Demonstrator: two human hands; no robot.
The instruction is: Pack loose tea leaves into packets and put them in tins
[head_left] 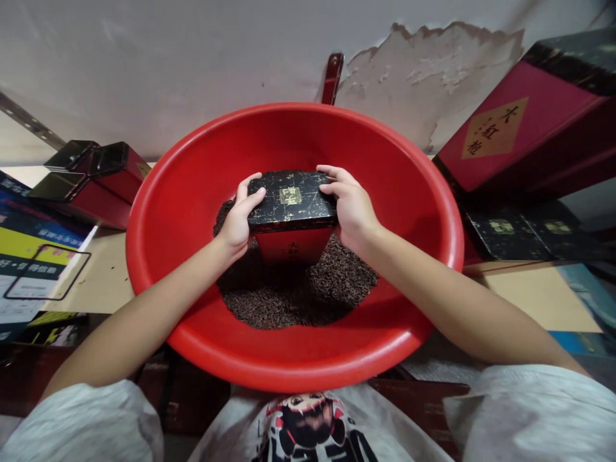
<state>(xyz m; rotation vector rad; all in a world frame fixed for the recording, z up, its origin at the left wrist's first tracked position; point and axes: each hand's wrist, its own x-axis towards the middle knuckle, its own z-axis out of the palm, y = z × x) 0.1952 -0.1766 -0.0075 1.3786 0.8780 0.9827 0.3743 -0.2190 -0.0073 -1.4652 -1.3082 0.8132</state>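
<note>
Here, a red tin (287, 244) with a black, gold-flecked lid (291, 197) sits squarely between the two hands, upright, its base in the dark loose tea leaves (298, 292) below the fingers. The left hand (239, 219) is closed against the tin's left side, fingers (253, 197) curled over the lid's left edge and lying on its top. The right hand (352, 210) clasps the opposite side, fingers (331, 182) hooked over the lid's right and far edge. Both grips are partly closed, pressing on the lid from either side. The leaves spread out beneath and behind the knuckles, filling the bottom of a wide red basin (192, 160). Well beyond the left fingers stand smaller red tins (103, 183); well beyond the right fingers leans a large red box (524, 128).
</note>
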